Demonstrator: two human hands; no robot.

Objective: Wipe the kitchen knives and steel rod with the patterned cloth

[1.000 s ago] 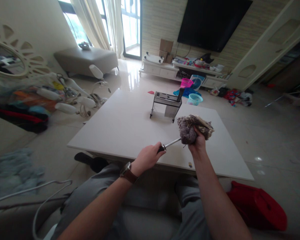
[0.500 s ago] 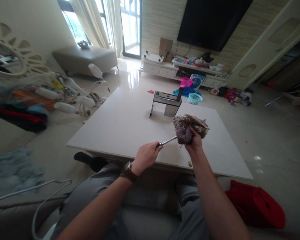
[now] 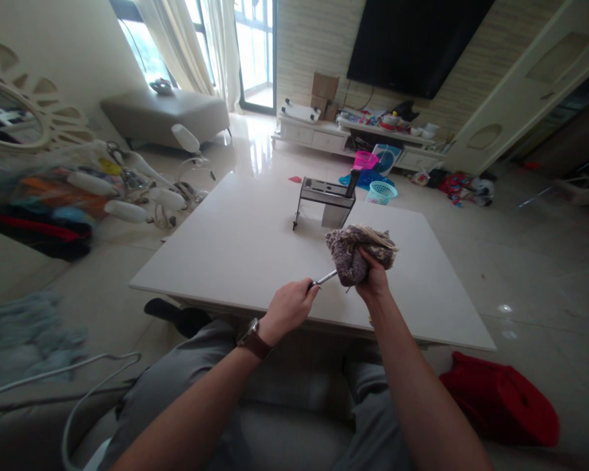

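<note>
Your left hand stays clenched on the knife handle while your right hand, gripping the rag, has slid nearer, so less blade shows between them.

At the centre of the frame the left hand grips a knife by its handle, the blade buried in a bunched brown cloth clutched by the right hand, above a white table. A metal knife rack stands behind.
</note>
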